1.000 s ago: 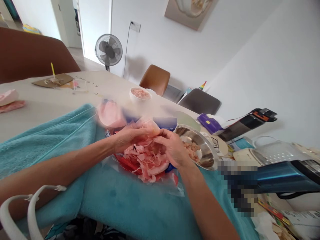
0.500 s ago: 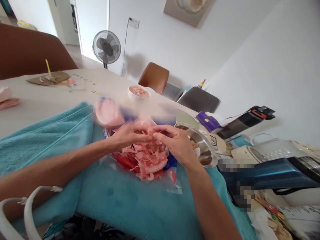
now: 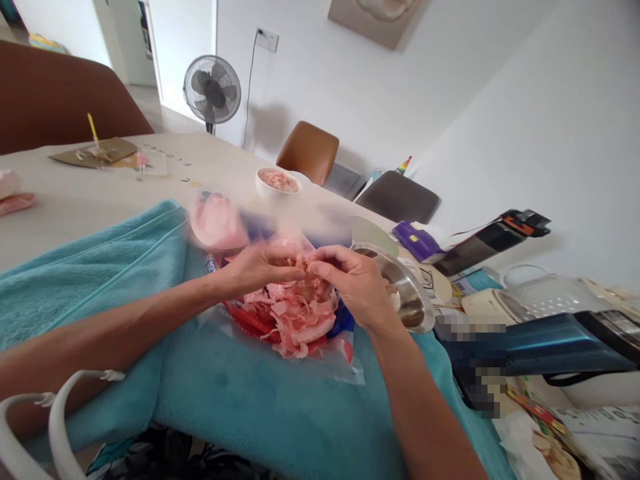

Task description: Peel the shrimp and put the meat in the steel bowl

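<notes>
The left hand [image 3: 253, 267] and the right hand [image 3: 353, 283] are meeting over the meat [image 3: 295, 317], a pile of thin pink slices. The fingers of both hands are curling in, and their tips are pinching a piece at the top of the pile, almost touching each other. The meat is lying on a clear bag [image 3: 345, 363], which is resting on a teal towel [image 3: 250, 407]. A steel bowl [image 3: 413, 303] is standing just right of the right hand. A white bowl [image 3: 277, 181] is sitting farther back on the table.

Glossy metal bowl [image 3: 407, 293], terry towel [image 3: 240, 393]
</notes>
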### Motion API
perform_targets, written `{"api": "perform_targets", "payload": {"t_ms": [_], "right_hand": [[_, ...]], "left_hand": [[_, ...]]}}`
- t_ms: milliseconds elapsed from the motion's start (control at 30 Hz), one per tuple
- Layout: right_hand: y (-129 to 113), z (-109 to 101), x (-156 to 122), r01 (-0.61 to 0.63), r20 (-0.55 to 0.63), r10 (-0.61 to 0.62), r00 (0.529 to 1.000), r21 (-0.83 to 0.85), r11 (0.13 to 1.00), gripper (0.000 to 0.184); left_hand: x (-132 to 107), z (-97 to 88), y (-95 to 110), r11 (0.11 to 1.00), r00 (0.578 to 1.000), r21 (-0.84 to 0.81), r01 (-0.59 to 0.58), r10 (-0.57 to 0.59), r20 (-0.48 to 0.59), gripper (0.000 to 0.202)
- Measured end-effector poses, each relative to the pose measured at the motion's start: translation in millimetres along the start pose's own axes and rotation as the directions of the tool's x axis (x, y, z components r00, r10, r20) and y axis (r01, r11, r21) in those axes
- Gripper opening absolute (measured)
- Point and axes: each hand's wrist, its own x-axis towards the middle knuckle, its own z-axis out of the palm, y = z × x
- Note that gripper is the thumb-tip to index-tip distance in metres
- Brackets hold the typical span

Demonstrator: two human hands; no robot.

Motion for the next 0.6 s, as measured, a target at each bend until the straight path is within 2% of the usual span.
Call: {"api": "perform_targets", "payload": {"t_ms": [167,367,500,600], "right_hand": [[2.8,1.5,2.3,-0.135,0.036,0.130,0.991,0.301,0.944,0.013],[7.7,4.9,5.4,-0.200,0.055,0.208,0.977,0.589,0.783,0.020],[14.7,12.5,7.9,-0.234,0.118,0.214,0.970,0.708,0.666,0.021],[18.4,18.2,8.6,-0.264,0.161,0.219,0.962,0.746,0.612,0.020]], "left_hand": [[0.4,-1.2,2.0,0.991,0.996,-0.108,0.073,-0.077,-0.038,0.018],[1.0,0.7,3.5,0.928,0.982,-0.354,0.117,-0.162,-0.100,0.014],[0.5,0.9,3.2,0.867,0.984,-0.488,0.105,-0.161,-0.075,0.011],[0.8,-1.1,1.1,0.814,0.982,-0.565,0.131,-0.185,-0.039,0.013]]}}
